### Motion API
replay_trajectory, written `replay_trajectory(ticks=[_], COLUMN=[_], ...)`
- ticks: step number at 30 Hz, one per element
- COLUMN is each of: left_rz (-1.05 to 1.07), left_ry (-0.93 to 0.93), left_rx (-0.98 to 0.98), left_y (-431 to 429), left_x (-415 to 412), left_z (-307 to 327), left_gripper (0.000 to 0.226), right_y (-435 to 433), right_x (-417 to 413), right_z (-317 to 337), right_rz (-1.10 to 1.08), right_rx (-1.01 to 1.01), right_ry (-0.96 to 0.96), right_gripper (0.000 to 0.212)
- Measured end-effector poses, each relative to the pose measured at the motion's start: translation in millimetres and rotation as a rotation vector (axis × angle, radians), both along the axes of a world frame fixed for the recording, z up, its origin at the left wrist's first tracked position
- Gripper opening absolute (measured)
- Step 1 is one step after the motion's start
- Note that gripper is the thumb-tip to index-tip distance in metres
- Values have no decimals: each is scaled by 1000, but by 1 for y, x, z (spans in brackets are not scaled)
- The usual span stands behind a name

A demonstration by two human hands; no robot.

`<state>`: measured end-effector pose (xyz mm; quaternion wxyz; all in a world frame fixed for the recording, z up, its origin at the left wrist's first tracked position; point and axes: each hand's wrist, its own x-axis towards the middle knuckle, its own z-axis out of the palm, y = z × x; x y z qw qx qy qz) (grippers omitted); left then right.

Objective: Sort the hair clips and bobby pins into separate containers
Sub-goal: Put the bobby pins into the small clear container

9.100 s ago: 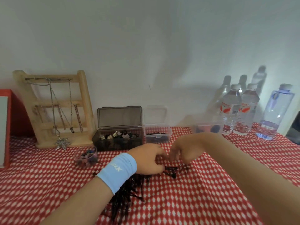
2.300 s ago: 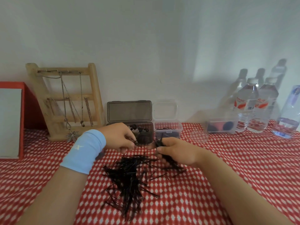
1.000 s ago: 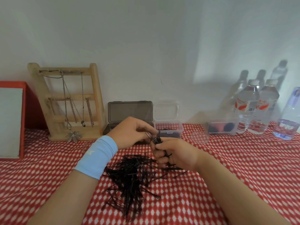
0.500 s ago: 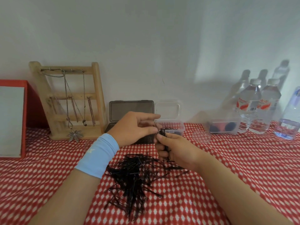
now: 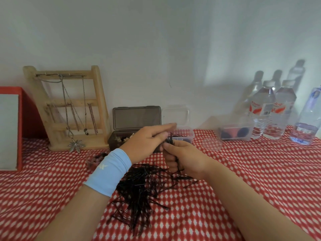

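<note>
A pile of bobby pins (image 5: 139, 186) lies on the table (image 5: 260, 171) at the near middle. Behind it, along the wall, stand from left to right a framed board (image 5: 9, 131), a wooden necklace rack (image 5: 69, 108), an open box of hair clips (image 5: 136, 118) and a smaller open box (image 5: 185, 136) with bobby pins inside. A small bowl (image 5: 93, 160) sits between rack and pile. Right of the boxes lie a round lid (image 5: 212, 144), then a tub (image 5: 234, 134), then three water bottles (image 5: 263, 108).

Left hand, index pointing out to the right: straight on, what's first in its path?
Likely the small clear box just beyond the left hand, at its rim or open lid; depth is unclear, so the fingertip may pass above it.
</note>
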<state>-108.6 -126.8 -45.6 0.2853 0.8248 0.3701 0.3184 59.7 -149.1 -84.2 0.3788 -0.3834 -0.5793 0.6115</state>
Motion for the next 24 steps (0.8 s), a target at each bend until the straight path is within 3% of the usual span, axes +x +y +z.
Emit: replay_trajectory(ticks=[3,5,8,12,16,24], left_rz=[-20,34,99,102,38,14], left_ry=[16,-63,-106,-90,-49,155], left_rx=[54,53,18,32,-54,-47], left_y=[-2,0,5,4,-1,21], left_x=[8,8,3,-3,-7,-12], left_z=[-3,-4,-5,-2,3,25], left_gripper=[34,32,34,29,33,39], right_y=[-2,-2,-2,-3,3,34], right_x=[0,5,12,7,8,7], right_z=[1,4,7,6,9,37], right_rz=[22,155,325,191,136,195], right_rx=[-85,-104,-83,50,18,-37], right_ry=[43,122,145,-66,-52,-61], right_gripper=[27,5,33,21,11,19])
